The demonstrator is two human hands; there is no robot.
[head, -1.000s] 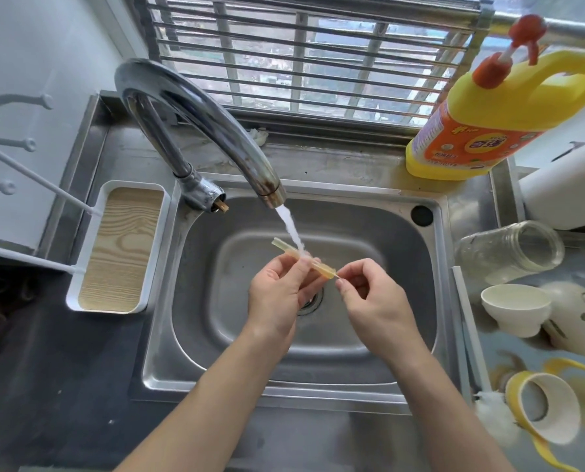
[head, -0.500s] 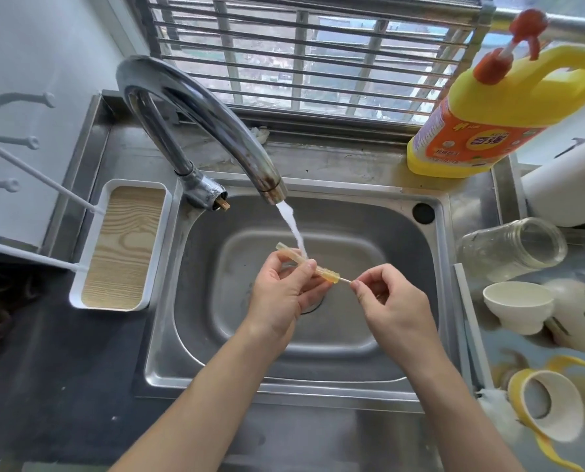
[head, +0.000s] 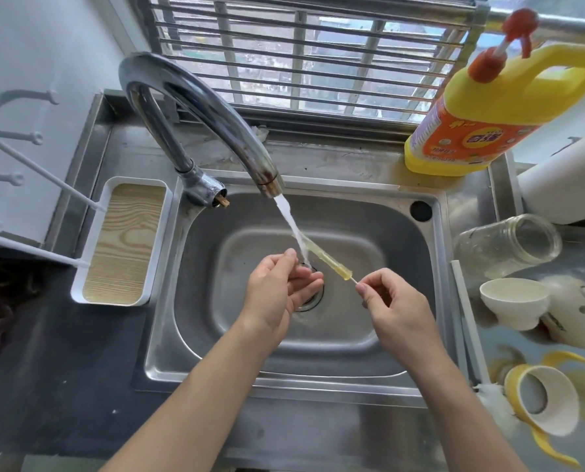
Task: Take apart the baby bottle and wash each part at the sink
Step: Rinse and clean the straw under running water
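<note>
A translucent yellowish straw tube (head: 321, 257) slants across the sink (head: 284, 379), its upper end in the water running from the faucet (head: 199, 103). My right hand (head: 393, 301) pinches a thin white stick that pokes out of the tube's lower end. My left hand (head: 277, 287) hangs just left of the tube with loosely curled fingers and holds nothing. On the counter to the right lie the glass bottle body (head: 509, 247) on its side, a white cap (head: 514, 301) and the yellow-handled collar (head: 539, 400).
A yellow detergent bottle (head: 488, 114) with a red pump stands at the back right. A white tray (head: 124, 240) with a wood-grain base sits left of the sink beneath white rack pegs. A long white brush handle (head: 464, 318) lies along the sink's right rim.
My left hand has let go of the tube and dropped away below it. My right hand has drawn right, and the tube now hangs from the thin stick that it pinches.
</note>
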